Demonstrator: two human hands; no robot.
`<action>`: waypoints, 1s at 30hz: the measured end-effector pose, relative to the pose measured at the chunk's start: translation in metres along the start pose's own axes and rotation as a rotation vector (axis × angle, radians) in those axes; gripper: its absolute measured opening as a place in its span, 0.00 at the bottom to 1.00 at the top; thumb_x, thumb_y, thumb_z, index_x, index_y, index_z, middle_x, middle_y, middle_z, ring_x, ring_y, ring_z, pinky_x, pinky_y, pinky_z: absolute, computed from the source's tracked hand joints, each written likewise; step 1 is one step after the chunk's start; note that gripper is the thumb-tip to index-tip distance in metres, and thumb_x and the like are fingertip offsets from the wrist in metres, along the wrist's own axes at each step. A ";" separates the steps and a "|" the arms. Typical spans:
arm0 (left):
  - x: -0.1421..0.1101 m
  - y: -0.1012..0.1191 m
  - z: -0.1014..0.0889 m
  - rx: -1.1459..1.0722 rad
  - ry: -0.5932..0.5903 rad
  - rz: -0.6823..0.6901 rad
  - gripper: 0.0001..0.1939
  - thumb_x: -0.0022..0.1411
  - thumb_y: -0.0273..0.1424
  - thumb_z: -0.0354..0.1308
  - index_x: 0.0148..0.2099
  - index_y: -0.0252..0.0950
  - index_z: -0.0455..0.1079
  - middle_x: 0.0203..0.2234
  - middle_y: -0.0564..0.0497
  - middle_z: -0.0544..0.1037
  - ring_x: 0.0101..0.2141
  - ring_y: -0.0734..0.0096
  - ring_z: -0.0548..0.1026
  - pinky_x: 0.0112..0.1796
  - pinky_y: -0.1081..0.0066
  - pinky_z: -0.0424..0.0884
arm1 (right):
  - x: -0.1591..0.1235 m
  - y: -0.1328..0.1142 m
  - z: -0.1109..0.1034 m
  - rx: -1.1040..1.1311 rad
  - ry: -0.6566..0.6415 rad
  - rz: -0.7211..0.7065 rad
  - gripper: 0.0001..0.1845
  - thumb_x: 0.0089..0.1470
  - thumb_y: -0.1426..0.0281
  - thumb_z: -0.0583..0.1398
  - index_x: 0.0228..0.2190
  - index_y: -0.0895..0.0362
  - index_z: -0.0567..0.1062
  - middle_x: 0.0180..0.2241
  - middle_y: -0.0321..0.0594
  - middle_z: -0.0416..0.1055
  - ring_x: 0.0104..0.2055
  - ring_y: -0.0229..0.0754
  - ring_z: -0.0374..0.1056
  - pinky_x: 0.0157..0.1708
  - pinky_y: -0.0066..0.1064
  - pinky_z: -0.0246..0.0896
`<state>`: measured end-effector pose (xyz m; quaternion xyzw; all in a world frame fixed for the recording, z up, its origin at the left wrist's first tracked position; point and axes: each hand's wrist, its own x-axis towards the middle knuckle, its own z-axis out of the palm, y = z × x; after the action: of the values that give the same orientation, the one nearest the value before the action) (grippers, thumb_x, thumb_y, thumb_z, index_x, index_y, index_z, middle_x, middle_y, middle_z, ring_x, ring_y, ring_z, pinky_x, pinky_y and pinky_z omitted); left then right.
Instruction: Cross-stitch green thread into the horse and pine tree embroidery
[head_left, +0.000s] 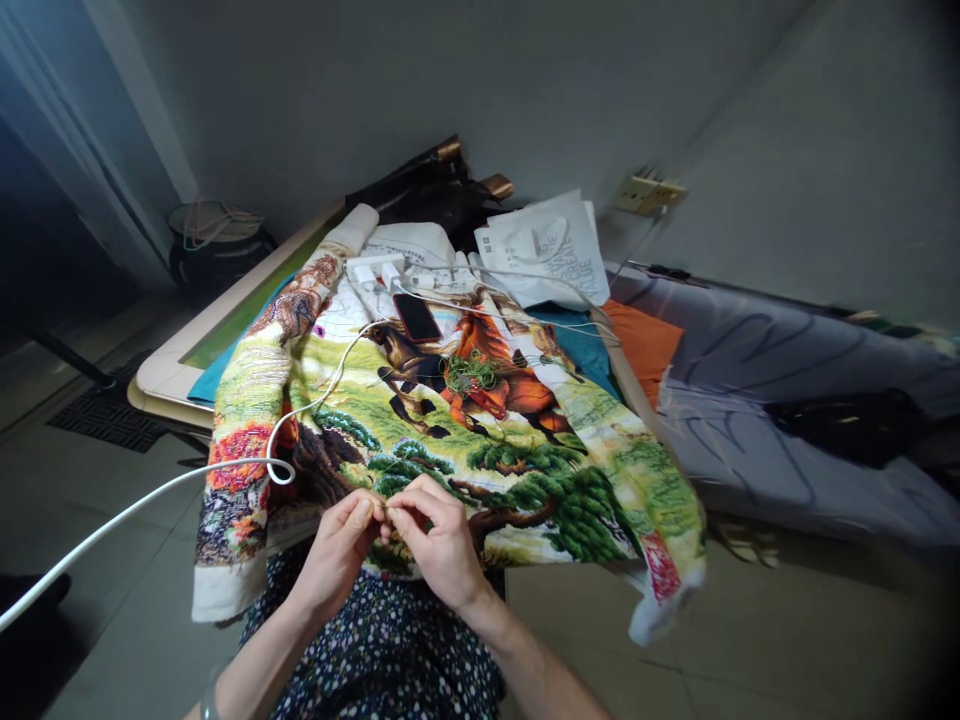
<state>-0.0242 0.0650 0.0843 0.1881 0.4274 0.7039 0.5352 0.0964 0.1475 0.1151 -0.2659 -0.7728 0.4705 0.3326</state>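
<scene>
My left hand and my right hand meet fingertip to fingertip over the near edge of a cross-stitch canvas. Both are closed in a pinch. Whatever lies between the fingertips is too small to make out. The canvas shows running horses above green trees, and its left and right sides are rolled up. Beyond my hands, a tangle of green thread rests on the horses. Near it lies a dark phone in a red case.
A white power strip with plugs sits at the back of the canvas. From the left, a thick white cable loops over the left roll. White paper bags stand behind. Right of the table is a grey patterned sofa or bed.
</scene>
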 end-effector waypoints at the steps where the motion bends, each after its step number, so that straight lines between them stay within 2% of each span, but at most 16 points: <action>1: 0.000 0.000 0.000 -0.002 0.003 0.001 0.19 0.59 0.46 0.66 0.29 0.35 0.72 0.26 0.52 0.70 0.29 0.70 0.67 0.33 0.71 0.66 | 0.000 0.000 0.000 0.001 -0.006 0.002 0.09 0.60 0.75 0.60 0.31 0.57 0.80 0.31 0.39 0.70 0.30 0.37 0.66 0.29 0.26 0.62; 14: -0.001 0.002 -0.002 -0.009 -0.022 0.000 0.18 0.59 0.45 0.65 0.29 0.35 0.72 0.26 0.52 0.70 0.29 0.71 0.67 0.33 0.71 0.66 | 0.000 0.003 0.000 -0.024 -0.025 -0.025 0.10 0.60 0.77 0.59 0.31 0.57 0.81 0.29 0.38 0.70 0.30 0.37 0.67 0.30 0.26 0.61; 21: 0.000 -0.003 -0.006 0.029 -0.055 0.016 0.17 0.63 0.44 0.62 0.30 0.36 0.72 0.26 0.52 0.70 0.30 0.70 0.66 0.34 0.71 0.64 | 0.001 0.003 -0.001 -0.046 -0.045 -0.049 0.11 0.59 0.79 0.59 0.31 0.58 0.82 0.29 0.37 0.70 0.30 0.36 0.66 0.29 0.25 0.60; 30: 0.006 0.010 -0.017 0.464 -0.158 0.149 0.16 0.68 0.41 0.55 0.31 0.37 0.70 0.33 0.50 0.70 0.38 0.65 0.66 0.42 0.69 0.61 | 0.002 0.010 -0.008 -0.142 -0.083 -0.145 0.12 0.59 0.80 0.59 0.33 0.58 0.82 0.29 0.38 0.69 0.30 0.36 0.67 0.30 0.25 0.61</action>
<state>-0.0443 0.0627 0.0814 0.3911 0.5193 0.6078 0.4560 0.1016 0.1574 0.1095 -0.2124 -0.8346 0.3998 0.3139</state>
